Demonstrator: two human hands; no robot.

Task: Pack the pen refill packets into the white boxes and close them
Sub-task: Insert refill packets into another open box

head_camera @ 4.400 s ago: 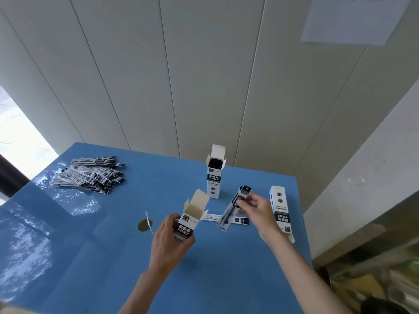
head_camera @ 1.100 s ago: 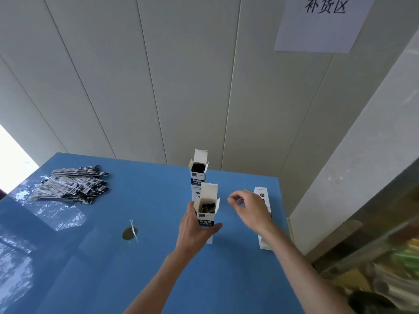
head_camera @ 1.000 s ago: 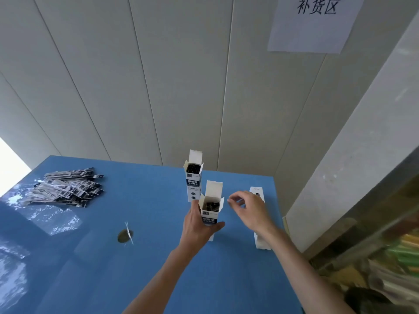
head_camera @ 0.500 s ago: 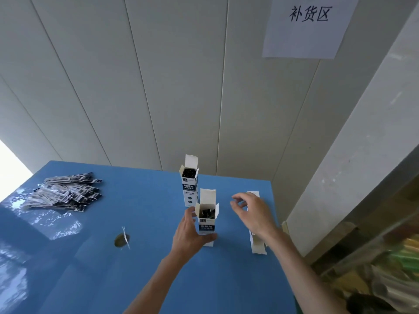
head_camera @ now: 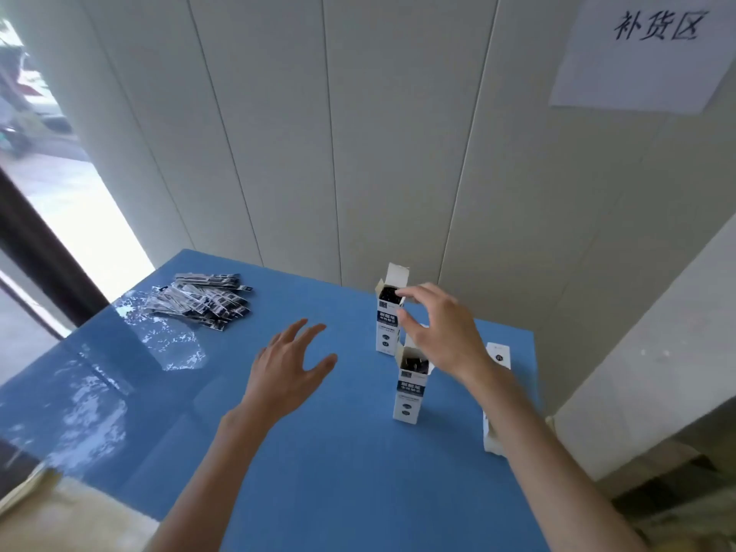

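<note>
Head view: right hand [head_camera: 442,332] hovers above near box [head_camera: 410,386], grip empty.

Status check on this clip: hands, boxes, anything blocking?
Left hand open, empty, over the table. Right hand open, reaching at far box. Near box upright, flap open, packets inside. Loose packet pile far left; nothing blocking.

A blue table [head_camera: 342,472] stands against a wall of pale vertical panels [head_camera: 358,153]. A white paper sign [head_camera: 645,53] with handwritten black characters hangs on the wall at upper right. At left, a dark window frame [head_camera: 36,249] edges bright daylight. A light speckled ledge [head_camera: 653,372] runs along the right.
</note>
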